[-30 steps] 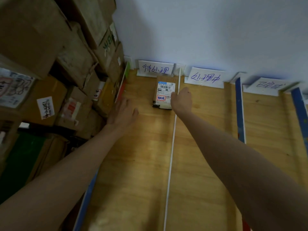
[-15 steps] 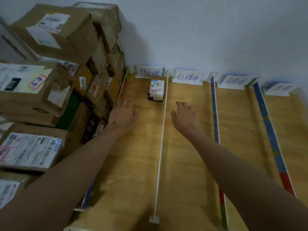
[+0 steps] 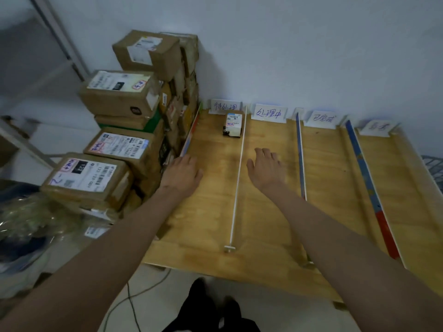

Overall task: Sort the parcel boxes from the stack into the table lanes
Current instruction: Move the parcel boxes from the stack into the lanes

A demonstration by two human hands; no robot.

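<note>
A small labelled parcel box [image 3: 233, 124] lies at the far end of the leftmost lane of the wooden table [image 3: 268, 226], just in front of that lane's sign [image 3: 225, 107]. Nothing touches it. My left hand [image 3: 181, 174] hovers flat over the left lane near the table's left edge, fingers relaxed and empty. My right hand [image 3: 266, 170] hovers over the second lane, fingers spread and empty. The stack of brown parcel boxes [image 3: 124, 140] stands to the left of the table, labels facing up.
Thin upright strips split the table into lanes: a white divider [image 3: 237, 180], a blue one [image 3: 300, 154] and a blue-red one [image 3: 369, 190]. Handwritten signs [image 3: 269, 113] line the back wall. A cable [image 3: 134, 300] runs across the floor below the near edge.
My right hand has let go of the small box and drawn back toward me. My left hand has pulled back too. The view has backed away, showing more of the stack and table.
</note>
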